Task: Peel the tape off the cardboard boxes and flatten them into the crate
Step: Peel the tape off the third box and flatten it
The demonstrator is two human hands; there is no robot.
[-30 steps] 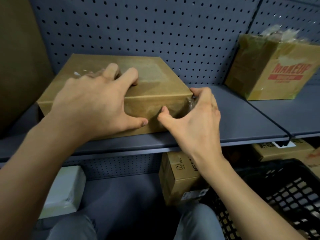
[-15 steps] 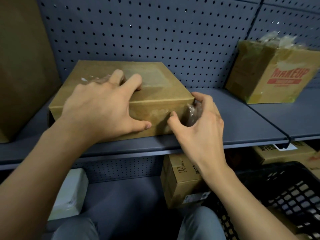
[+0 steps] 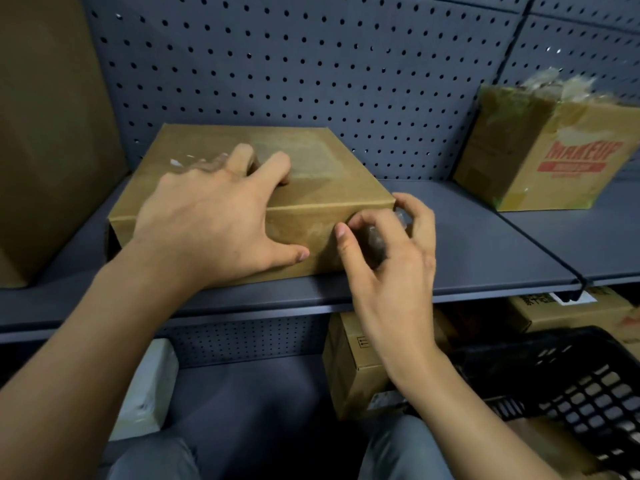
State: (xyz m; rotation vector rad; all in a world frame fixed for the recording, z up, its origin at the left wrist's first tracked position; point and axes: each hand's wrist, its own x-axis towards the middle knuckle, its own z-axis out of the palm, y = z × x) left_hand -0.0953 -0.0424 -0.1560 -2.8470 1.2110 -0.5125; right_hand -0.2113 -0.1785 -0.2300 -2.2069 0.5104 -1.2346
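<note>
The right hand [image 3: 391,271] has its fingers curled round a crumpled strip of clear tape [image 3: 375,239], pinching it at the front right corner of the flat cardboard box [image 3: 311,188], with the thumb tip laid against the box's front face. The tape is bunched in the hollow of the hand, and whether it still clings to the corner cannot be told. The left hand [image 3: 214,223] clamps the same box over its front top edge, left of the right hand: spread fingers bent onto the lid, thumb stretched along the front face.

The box lies flat on a grey shelf [image 3: 485,244], its back edge close to the perforated back panel [image 3: 346,64]. Well right of the box, on the same shelf level, stands a box printed MAKEUP [image 3: 554,161] with torn tape on top. Left of the box a large brown carton [image 3: 45,133] fills the edge of view. Below and right of the box sits a black plastic crate [image 3: 571,386], a small cardboard box [image 3: 353,368] just left of it, and a white box [image 3: 145,393] below left
</note>
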